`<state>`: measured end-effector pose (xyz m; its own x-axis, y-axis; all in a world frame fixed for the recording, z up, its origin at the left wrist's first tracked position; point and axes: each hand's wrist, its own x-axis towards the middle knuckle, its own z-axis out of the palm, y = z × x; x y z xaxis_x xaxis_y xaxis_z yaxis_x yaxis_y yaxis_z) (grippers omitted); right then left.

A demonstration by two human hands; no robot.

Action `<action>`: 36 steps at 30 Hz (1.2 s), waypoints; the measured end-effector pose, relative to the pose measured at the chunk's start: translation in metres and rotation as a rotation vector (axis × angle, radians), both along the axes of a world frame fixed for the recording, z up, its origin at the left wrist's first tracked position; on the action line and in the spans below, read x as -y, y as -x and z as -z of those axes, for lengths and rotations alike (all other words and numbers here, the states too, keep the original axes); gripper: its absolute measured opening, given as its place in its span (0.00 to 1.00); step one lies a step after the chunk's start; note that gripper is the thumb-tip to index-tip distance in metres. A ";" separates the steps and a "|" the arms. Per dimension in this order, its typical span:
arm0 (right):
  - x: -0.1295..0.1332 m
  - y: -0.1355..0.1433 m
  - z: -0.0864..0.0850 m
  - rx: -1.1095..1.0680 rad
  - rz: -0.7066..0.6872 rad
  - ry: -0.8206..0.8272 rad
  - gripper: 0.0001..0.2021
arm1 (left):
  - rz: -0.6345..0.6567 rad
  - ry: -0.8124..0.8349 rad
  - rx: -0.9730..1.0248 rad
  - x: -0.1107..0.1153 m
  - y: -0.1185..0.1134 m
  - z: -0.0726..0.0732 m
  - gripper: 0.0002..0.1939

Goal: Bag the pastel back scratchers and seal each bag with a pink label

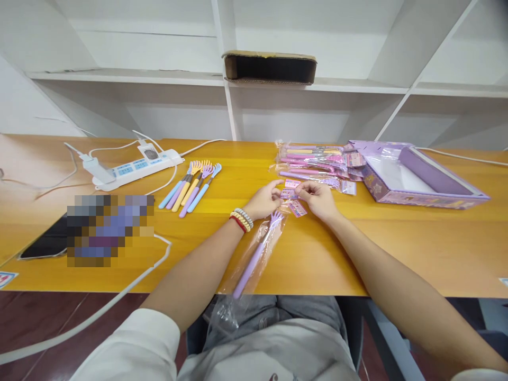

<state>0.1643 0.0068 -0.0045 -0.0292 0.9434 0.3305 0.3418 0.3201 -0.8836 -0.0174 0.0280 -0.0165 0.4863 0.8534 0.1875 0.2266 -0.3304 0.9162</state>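
Observation:
My left hand (265, 201), with bracelets at the wrist, has its fingers bent at the left edge of some small pink and purple cards (291, 193). From the right, my right hand (316, 198) pinches the edge of one of these cards. Below the cards, a purple hand-shaped scratcher (254, 263) lies in a clear plastic sleeve that hangs over the table's front edge. Several loose scratchers (191, 189) in blue, purple and yellow lie to the left. A pile of bagged scratchers (313, 161) is behind my hands.
An open purple box (420, 177) sits at the right. A white power strip (138, 168) with cables lies at the back left, and a dark phone-like object (45, 238) is nearer on the left. A cardboard box (270, 69) rests on the shelf.

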 end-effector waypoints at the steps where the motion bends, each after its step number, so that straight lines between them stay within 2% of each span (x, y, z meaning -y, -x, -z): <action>1: 0.001 0.000 -0.001 0.042 0.009 -0.014 0.10 | -0.011 0.001 0.003 -0.001 0.000 0.001 0.31; 6: 0.003 -0.001 -0.003 0.168 0.071 -0.087 0.10 | -0.021 0.068 0.086 -0.001 0.002 0.000 0.31; 14: 0.001 -0.004 -0.002 0.105 0.096 -0.046 0.10 | -0.002 0.203 0.194 0.004 0.002 -0.011 0.29; 22: -0.002 -0.003 0.002 0.047 0.049 0.003 0.10 | 0.030 0.192 0.216 0.005 0.001 -0.011 0.27; 31: 0.000 -0.004 -0.002 0.065 0.103 -0.103 0.09 | 0.014 0.188 0.225 0.005 0.002 -0.009 0.28; 36: 0.001 -0.004 -0.001 0.076 0.092 -0.098 0.09 | 0.075 0.239 0.297 0.004 0.002 -0.008 0.30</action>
<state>0.1678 0.0061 -0.0034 0.0270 0.9067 0.4209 0.4387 0.3676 -0.8200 -0.0199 0.0240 -0.0081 0.5036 0.8542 0.1297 -0.0770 -0.1051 0.9915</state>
